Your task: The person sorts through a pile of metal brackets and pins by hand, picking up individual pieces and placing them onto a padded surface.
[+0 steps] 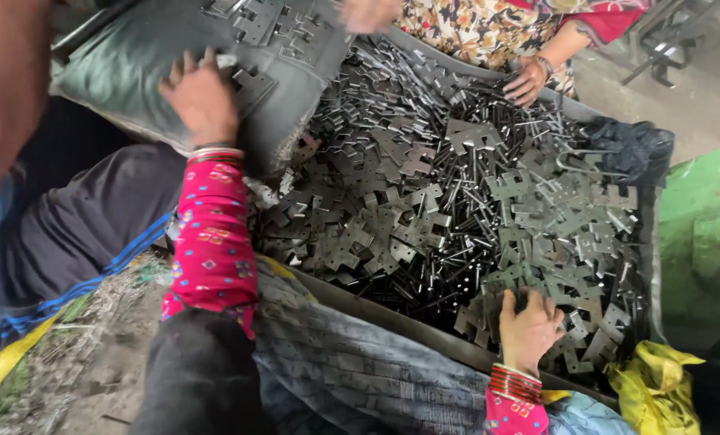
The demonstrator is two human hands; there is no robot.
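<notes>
The metal brackets (pixel 424 209) are seen in dull dark grey. Pink sleeves (pixel 212 242) patterned with small coloured squares are worn, with red and white bangles (pixel 514 383). A grey-green sack (pixel 126 72), a yellow bag (pixel 658 387) and a green surface (pixel 702 217) are shown.

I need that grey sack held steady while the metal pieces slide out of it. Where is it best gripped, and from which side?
Probably at the grey sack's slack fabric by its open mouth, coming from above on the near side, where the left hand presses it. The bag lies tilted toward the tray, metal plates spilling out, so the loose upper cloth bunches easily there.
</notes>
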